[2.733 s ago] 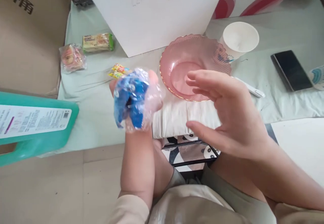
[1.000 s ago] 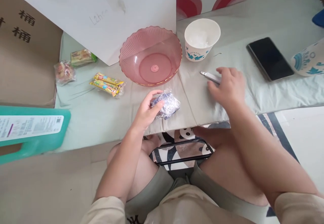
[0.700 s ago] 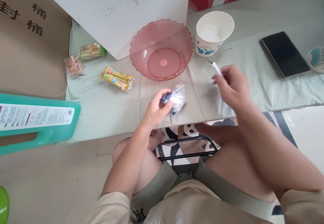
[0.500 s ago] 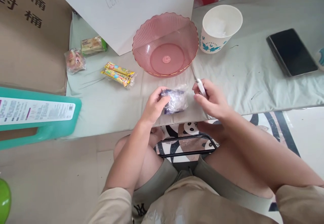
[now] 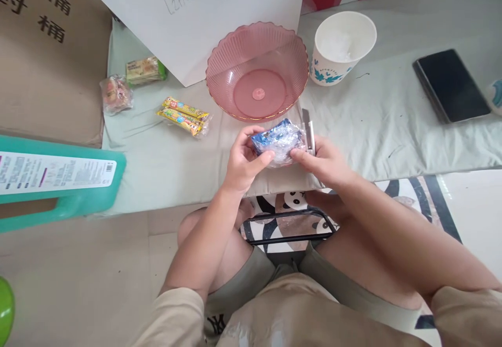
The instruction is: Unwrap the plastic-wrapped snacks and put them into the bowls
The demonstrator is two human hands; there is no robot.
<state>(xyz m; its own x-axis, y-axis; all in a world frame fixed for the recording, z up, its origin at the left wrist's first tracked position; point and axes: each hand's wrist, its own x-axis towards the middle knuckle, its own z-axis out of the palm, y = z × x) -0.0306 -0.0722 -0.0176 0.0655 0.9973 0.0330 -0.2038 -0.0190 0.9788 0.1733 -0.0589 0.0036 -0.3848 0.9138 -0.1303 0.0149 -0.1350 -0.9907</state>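
Gripping the blue packet [image 5: 277, 139] crosswise between our hands above the table edge [image 5: 176, 200], left hand [image 5: 243, 160] pinches one end, right hand [image 5: 323, 160] (clutching a small blade [image 5: 309, 134]) the other.

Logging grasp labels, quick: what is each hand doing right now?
Left hand: closed on the blue packet in clear wrap.
Right hand: closed on a small metal tool, fingertips also touching the packet.

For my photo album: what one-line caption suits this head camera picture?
Both hands, left hand and right hand, hold a clear-wrapped blue packet before a pink bowl; the right also grips a small metal tool.
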